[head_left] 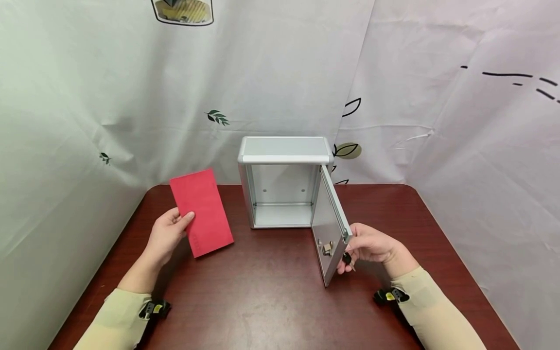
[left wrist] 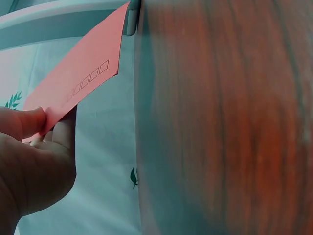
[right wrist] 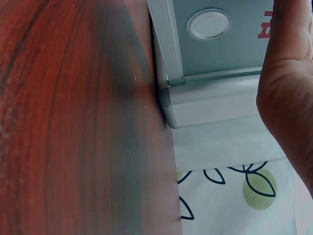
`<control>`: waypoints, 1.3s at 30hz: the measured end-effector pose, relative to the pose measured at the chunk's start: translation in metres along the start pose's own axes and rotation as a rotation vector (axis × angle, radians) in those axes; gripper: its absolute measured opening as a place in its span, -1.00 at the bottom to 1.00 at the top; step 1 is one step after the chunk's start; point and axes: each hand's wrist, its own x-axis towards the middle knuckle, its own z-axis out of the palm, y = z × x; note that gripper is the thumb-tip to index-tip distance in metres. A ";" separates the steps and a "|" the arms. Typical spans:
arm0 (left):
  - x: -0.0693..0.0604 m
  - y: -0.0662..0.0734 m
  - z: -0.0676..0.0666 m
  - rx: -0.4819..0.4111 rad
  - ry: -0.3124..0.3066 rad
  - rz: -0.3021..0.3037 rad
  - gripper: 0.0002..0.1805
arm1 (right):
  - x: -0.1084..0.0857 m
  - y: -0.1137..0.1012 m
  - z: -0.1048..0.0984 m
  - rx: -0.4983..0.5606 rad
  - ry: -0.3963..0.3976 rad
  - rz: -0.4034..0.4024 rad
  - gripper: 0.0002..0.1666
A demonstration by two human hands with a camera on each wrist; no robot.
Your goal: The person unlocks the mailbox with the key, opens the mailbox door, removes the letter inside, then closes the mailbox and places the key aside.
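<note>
A red envelope (head_left: 203,209) is pinched at its left edge by the left hand (head_left: 168,233), thumb on top, left of the box. In the left wrist view the same envelope (left wrist: 83,73) shows a row of small printed squares, with the hand (left wrist: 39,161) below it. A silver metal box (head_left: 286,150) stands with its door (head_left: 328,223) swung out towards the front; nothing shows inside. The right hand (head_left: 372,245) is at the door's outer edge, by the lock and a dark key (head_left: 347,258); its fingertips are partly hidden. The right wrist view shows the hand (right wrist: 288,83) beside the door (right wrist: 230,54).
Both arms rise from the front edge of a dark red wooden table (head_left: 262,301). White fabric (head_left: 280,73) with leaf drawings hangs close behind the box and along both sides.
</note>
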 end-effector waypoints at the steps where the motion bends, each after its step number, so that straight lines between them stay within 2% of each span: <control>1: 0.000 -0.001 -0.001 0.004 -0.003 -0.007 -0.46 | 0.000 0.000 0.000 0.002 -0.001 0.000 -0.45; 7: 0.003 -0.006 -0.006 0.018 -0.019 -0.040 -0.47 | 0.000 0.000 0.000 0.006 -0.001 -0.002 -0.46; 12: 0.004 -0.009 -0.012 0.031 -0.026 -0.093 -0.48 | 0.000 0.000 0.000 0.004 0.001 -0.005 -0.45; 20: 0.007 -0.011 -0.016 0.075 -0.031 -0.165 -0.62 | -0.001 0.001 0.000 0.006 0.022 0.008 -0.47; 25: 0.008 -0.013 -0.019 0.133 -0.027 -0.203 -0.68 | -0.001 0.001 0.000 -0.006 0.023 0.011 -0.48; 28: 0.008 -0.015 -0.021 0.160 -0.038 -0.220 -0.67 | -0.001 0.001 0.000 -0.011 0.028 0.014 -0.48; 33: 0.009 -0.020 -0.024 0.158 -0.062 -0.243 -0.64 | -0.001 0.001 0.002 -0.008 0.043 0.020 -0.48; 39: 0.008 -0.022 -0.027 0.172 -0.080 -0.257 -0.51 | -0.001 0.000 0.001 0.004 0.041 0.022 -0.46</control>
